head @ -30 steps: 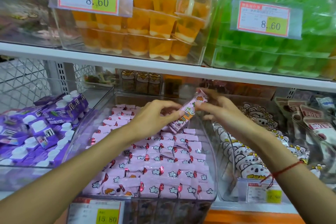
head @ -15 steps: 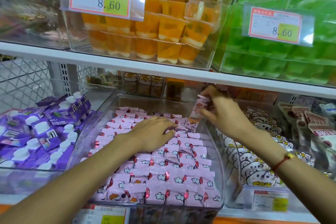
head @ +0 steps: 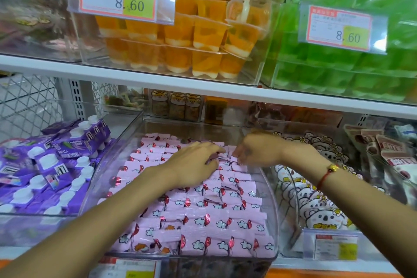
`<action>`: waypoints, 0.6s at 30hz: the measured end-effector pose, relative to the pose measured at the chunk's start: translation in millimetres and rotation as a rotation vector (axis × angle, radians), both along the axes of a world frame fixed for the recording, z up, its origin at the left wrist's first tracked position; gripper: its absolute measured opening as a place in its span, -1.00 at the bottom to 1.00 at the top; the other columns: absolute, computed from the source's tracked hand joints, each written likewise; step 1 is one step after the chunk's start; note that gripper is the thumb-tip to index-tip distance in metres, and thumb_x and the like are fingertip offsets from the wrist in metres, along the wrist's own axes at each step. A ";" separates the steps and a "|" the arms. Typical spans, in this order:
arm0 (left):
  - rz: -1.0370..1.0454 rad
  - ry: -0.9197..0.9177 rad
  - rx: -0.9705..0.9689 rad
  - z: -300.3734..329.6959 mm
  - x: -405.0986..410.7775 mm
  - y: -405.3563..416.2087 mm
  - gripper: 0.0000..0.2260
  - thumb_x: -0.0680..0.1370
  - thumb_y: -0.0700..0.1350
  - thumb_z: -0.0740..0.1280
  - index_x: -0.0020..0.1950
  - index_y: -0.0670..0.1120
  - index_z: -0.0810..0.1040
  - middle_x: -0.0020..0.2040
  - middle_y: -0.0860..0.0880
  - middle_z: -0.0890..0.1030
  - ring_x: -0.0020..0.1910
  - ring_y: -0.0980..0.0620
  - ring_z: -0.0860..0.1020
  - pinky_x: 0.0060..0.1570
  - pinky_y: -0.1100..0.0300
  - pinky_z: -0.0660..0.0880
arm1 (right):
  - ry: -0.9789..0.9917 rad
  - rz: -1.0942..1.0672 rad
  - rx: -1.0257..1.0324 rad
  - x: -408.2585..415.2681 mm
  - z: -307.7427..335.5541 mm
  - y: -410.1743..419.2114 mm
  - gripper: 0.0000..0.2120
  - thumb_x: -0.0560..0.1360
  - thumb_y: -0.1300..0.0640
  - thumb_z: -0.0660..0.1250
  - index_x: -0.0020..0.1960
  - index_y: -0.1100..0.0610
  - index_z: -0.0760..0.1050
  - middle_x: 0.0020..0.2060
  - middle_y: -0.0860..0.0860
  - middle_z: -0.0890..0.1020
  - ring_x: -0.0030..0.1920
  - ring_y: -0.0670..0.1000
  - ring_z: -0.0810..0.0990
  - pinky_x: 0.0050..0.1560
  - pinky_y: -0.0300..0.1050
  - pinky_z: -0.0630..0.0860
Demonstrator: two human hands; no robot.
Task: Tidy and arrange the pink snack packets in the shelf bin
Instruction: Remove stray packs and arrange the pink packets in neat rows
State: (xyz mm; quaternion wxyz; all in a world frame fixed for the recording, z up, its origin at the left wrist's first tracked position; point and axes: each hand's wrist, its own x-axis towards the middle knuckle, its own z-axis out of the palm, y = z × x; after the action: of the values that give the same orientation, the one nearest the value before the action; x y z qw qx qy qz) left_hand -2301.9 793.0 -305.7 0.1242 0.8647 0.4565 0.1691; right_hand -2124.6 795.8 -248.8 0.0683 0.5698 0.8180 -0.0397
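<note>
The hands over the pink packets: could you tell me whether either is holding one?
Left hand rests flat on the pink packets, holding nothing. Right hand is too blurred to tell.

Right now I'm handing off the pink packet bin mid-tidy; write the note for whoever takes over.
Left hand: fingers spread flat, pressing on the pink packets in the middle of the clear bin.
Right hand: blurred, fingers curled down at the back right rows; whether it pinches a packet, I cannot tell.
Done: front and middle rows lie in neat overlapping lines.
Left: straighten the back rows under the hands, where a few packets sit askew, then withdraw both hands.
</note>
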 end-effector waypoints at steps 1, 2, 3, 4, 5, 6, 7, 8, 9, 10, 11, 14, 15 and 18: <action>-0.022 -0.004 0.003 -0.4 1.3 -0.7 -0.63 0.65 -0.03 0.11 0.48 0.08 0.27 0.33 0.02 0.43 0.30 0.01 0.33 0.16 0.13 0.30 | 0.060 0.003 0.059 3.4 -1.6 -6.3 -0.68 0.55 0.15 0.24 0.28 0.05 0.50 0.19 -0.01 0.59 0.07 -0.04 0.54 0.10 -0.21 0.40; -0.047 0.003 0.011 -1.7 2.6 -1.9 -0.62 0.66 -0.03 0.09 0.49 0.10 0.24 0.35 0.05 0.42 0.30 0.04 0.33 0.15 0.15 0.28 | 0.135 0.003 0.156 7.5 -6.2 -13.3 -0.69 0.54 0.15 0.25 0.27 0.02 0.51 0.10 -0.02 0.61 -0.05 -0.09 0.51 -0.01 -0.25 0.38; -0.071 0.021 0.018 -3.7 3.8 -3.5 -0.61 0.66 -0.03 0.07 0.50 0.13 0.21 0.38 0.08 0.39 0.30 0.06 0.31 0.16 0.17 0.26 | 0.217 -0.005 0.272 12.0 -13.1 -21.0 -0.70 0.54 0.15 0.24 0.25 0.01 0.52 -0.02 -0.04 0.60 -0.14 -0.13 0.45 -0.10 -0.27 0.35; -0.087 0.042 0.026 -5.6 4.9 -4.3 -0.61 0.67 -0.03 0.05 0.50 0.14 0.19 0.42 0.11 0.35 0.32 0.08 0.29 0.18 0.18 0.24 | 0.296 -0.026 0.376 15.9 -20.4 -29.3 -0.72 0.55 0.14 0.23 0.23 0.00 0.53 -0.10 -0.07 0.54 -0.20 -0.15 0.41 -0.17 -0.28 0.33; -0.093 0.063 0.033 -7.3 5.8 -4.0 -0.61 0.67 -0.02 0.03 0.51 0.15 0.17 0.44 0.13 0.32 0.34 0.09 0.28 0.21 0.17 0.22 | 0.369 -0.062 0.436 19.7 -27.2 -36.9 -0.73 0.55 0.13 0.22 0.21 0.00 0.53 -0.14 -0.09 0.50 -0.22 -0.16 0.41 -0.21 -0.29 0.34; -0.090 0.087 0.040 -8.7 6.6 -1.9 -0.61 0.67 -0.01 0.01 0.51 0.16 0.17 0.46 0.14 0.30 0.34 0.09 0.26 0.21 0.17 0.22 | 0.433 -0.095 0.447 23.7 -32.8 -42.6 -0.74 0.56 0.11 0.21 0.21 -0.01 0.53 -0.13 -0.10 0.51 -0.22 -0.16 0.44 -0.22 -0.30 0.35; -0.082 0.116 0.046 -9.8 7.8 0.7 -0.62 0.67 0.01 -0.01 0.50 0.17 0.18 0.46 0.15 0.29 0.33 0.09 0.26 0.20 0.16 0.22 | 0.483 -0.110 0.429 27.8 -36.8 -46.2 -0.74 0.56 0.11 0.21 0.21 -0.01 0.53 -0.14 -0.09 0.55 -0.24 -0.17 0.47 -0.24 -0.35 0.35; -0.072 0.151 0.053 -10.3 9.8 2.8 -0.62 0.67 0.02 -0.02 0.50 0.17 0.21 0.46 0.15 0.29 0.32 0.08 0.25 0.18 0.15 0.22 | 0.521 -0.108 0.405 31.5 -39.6 -48.6 -0.74 0.57 0.11 0.21 0.23 -0.01 0.53 -0.18 -0.09 0.58 -0.28 -0.19 0.49 -0.30 -0.44 0.32; -0.058 0.188 0.058 -10.4 11.9 4.2 -0.63 0.67 0.02 -0.03 0.48 0.16 0.23 0.46 0.15 0.28 0.31 0.08 0.24 0.16 0.15 0.22 | 0.552 -0.097 0.392 34.1 -41.2 -50.7 -0.73 0.57 0.10 0.21 0.24 0.00 0.53 -0.23 -0.09 0.61 -0.31 -0.19 0.50 -0.34 -0.46 0.32; -0.045 0.218 0.060 -10.3 14.1 5.1 -0.63 0.67 0.03 -0.04 0.47 0.15 0.26 0.45 0.15 0.28 0.31 0.08 0.24 0.16 0.14 0.21 | 0.578 -0.087 0.391 36.0 -42.1 -52.8 -0.73 0.57 0.08 0.21 0.24 0.00 0.53 -0.25 -0.09 0.63 -0.33 -0.17 0.52 -0.35 -0.46 0.34; -0.033 0.243 0.054 -11.0 16.0 6.0 -0.63 0.67 0.04 -0.04 0.47 0.14 0.27 0.45 0.14 0.27 0.31 0.06 0.23 0.18 0.12 0.21 | 0.593 -0.078 0.398 36.8 -42.6 -55.5 -0.73 0.58 0.06 0.21 0.24 0.00 0.53 -0.24 -0.07 0.65 -0.31 -0.15 0.55 -0.33 -0.45 0.36; -0.042 0.267 -0.009 -6.3 19.5 10.7 -0.65 0.66 0.05 0.01 0.43 0.13 0.32 0.43 0.12 0.31 0.33 0.03 0.23 0.27 0.05 0.21 | 0.608 -0.053 0.458 39.1 -45.3 -60.7 -0.75 0.56 0.05 0.23 0.18 -0.01 0.57 -0.11 -0.07 0.67 -0.20 -0.14 0.57 -0.17 -0.28 0.46; -0.055 0.204 -0.072 -1.6 19.2 14.3 -0.67 0.65 0.04 0.06 0.39 0.13 0.38 0.40 0.10 0.37 0.32 0.03 0.28 0.28 0.05 0.24 | 0.615 -0.039 0.487 39.8 -46.2 -61.1 -0.77 0.56 0.06 0.24 0.15 0.01 0.59 -0.09 -0.08 0.67 -0.18 -0.14 0.55 -0.14 -0.27 0.45; -0.002 -0.119 -0.205 14.9 20.7 29.0 -0.79 0.63 -0.03 0.18 0.20 0.08 0.53 0.23 0.04 0.55 0.16 0.07 0.49 0.21 0.06 0.41 | 0.659 0.004 0.504 41.8 -48.1 -61.0 -0.80 0.56 0.07 0.24 0.09 0.02 0.61 -0.08 -0.12 0.66 -0.17 -0.18 0.54 -0.13 -0.30 0.44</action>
State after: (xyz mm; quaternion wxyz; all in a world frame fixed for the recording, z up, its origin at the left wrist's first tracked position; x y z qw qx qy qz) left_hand -2281.2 821.9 -290.8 0.2388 0.8362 0.4625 0.1726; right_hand -2082.8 734.7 -296.9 -0.3389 0.5237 0.7814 -0.0184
